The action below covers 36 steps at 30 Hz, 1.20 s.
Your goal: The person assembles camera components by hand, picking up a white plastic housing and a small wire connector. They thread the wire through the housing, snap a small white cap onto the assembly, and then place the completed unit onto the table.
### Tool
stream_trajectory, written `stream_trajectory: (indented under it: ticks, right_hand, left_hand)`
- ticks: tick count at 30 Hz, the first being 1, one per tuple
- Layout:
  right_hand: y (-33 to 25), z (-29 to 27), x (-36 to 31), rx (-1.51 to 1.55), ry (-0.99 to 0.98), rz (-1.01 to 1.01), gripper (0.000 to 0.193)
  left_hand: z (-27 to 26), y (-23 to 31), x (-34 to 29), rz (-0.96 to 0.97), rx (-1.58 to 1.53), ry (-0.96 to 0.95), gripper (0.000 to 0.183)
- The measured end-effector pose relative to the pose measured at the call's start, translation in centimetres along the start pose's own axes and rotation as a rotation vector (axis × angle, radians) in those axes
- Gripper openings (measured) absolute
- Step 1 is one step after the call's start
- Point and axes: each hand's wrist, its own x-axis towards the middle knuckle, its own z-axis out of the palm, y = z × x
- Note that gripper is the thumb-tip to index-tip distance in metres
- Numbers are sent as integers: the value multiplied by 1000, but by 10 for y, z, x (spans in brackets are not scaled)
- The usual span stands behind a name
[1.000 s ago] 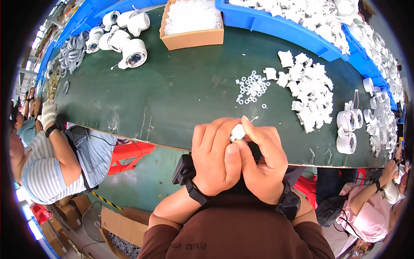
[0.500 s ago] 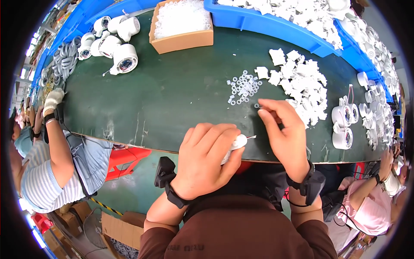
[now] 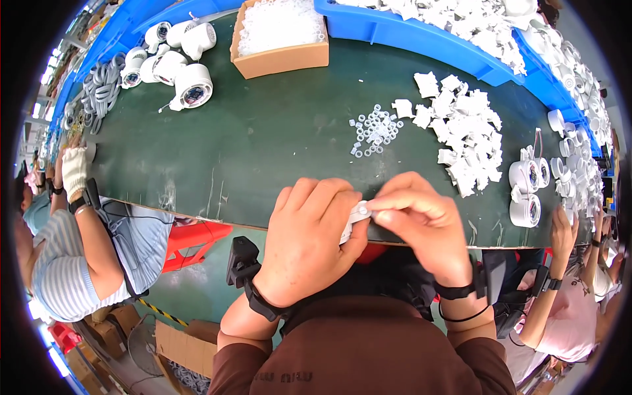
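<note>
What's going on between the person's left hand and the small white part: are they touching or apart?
Touching. The head view shows the left hand closed around the white part, which pokes out of its grip with no gap showing.

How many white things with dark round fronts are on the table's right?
3: the upper-left housing, the upper-right housing beside it, and the lower housing. Some may be hidden.

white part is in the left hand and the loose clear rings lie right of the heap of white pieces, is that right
Not quite: in the head view the loose clear rings lie left of the heap of white pieces. The white part is in the left hand.
</note>
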Motion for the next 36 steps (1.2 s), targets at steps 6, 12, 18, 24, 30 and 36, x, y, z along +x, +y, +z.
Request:
stream_trajectory:
  ticks: [6, 12, 18, 24, 30, 36]
  right_hand:
    - [10, 12, 4, 247, -13, 20, 19]
    - [-2, 14, 7, 209, -49, 297, 14]
    - [10, 23, 9, 409, 36, 103, 11]
    - [9, 21, 7, 347, 41, 172, 12]
    - [36, 28, -1, -59, 86, -94, 16]
    - [22, -1, -13, -410, 141, -361, 24]
  left_hand:
    - [6, -6, -5, 7, -53, 65, 36]
    - [7, -9, -9, 26, -52, 86, 39]
    - [14, -7, -7, 18, -69, 186, 42]
    - [15, -11, -12, 38, -74, 215, 35]
    - [10, -14, -6, 110, -68, 134, 34]
    - [-39, -63, -5, -123, 448, 297, 64]
